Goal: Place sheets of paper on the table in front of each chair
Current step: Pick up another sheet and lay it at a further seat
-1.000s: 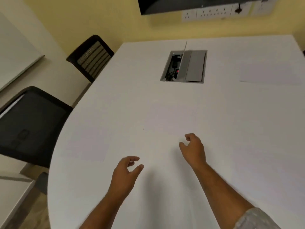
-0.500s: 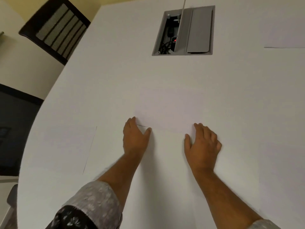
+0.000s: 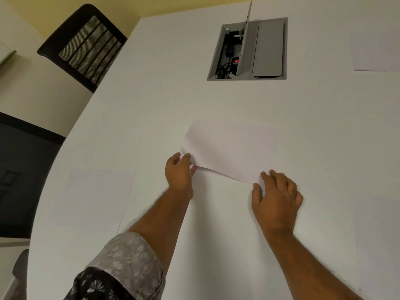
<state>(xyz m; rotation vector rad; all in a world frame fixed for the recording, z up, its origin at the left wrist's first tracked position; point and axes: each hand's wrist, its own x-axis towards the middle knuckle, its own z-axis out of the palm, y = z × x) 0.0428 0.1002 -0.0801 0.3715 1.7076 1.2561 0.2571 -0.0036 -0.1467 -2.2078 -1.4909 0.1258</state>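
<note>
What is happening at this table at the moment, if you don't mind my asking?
A person is handling a sheet of paper on the white table. The left hand pinches its near left corner and lifts that edge, while the right hand presses the near right corner flat. Other sheets already lie to the left and far right.

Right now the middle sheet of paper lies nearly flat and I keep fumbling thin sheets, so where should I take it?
Take the sheet of paper at its near left corner, coming from the near side. That edge is bowed up off the table by the left hand, leaving room underneath; the right hand presses the other corner flat.
</note>
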